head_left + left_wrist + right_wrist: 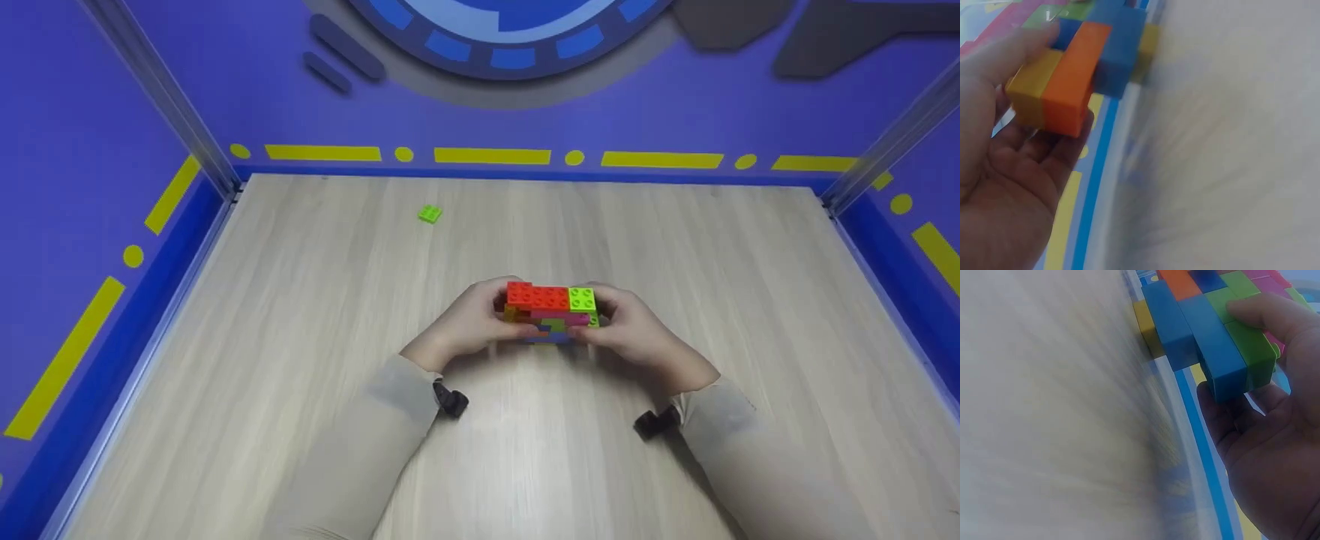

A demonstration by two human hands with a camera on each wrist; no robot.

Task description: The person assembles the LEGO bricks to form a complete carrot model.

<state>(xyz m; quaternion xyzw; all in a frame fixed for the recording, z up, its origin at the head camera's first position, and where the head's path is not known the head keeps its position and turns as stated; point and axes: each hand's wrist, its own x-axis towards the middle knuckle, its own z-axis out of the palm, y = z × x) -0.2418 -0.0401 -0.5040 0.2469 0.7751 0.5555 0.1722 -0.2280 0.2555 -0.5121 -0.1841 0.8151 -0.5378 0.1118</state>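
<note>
Both hands hold one stack of joined toy building bricks (550,298) over the middle of the table. Red bricks and a lime-green brick (582,299) form its top, with pink, green, blue and yellow below. The left hand (474,319) grips the left end; in the left wrist view its thumb lies on the near face beside a yellow and an orange brick (1075,76). At the other end, the right hand (636,326) has its thumb on a green brick (1249,349) and fingers behind blue bricks (1216,346). The stack's far side is hidden.
A loose lime-green brick (430,214) lies on the wooden table (315,300) toward the back, left of the stack. Blue panels with yellow marks (491,156) enclose the table at the back and sides. A black camera (452,402) sits on each wrist.
</note>
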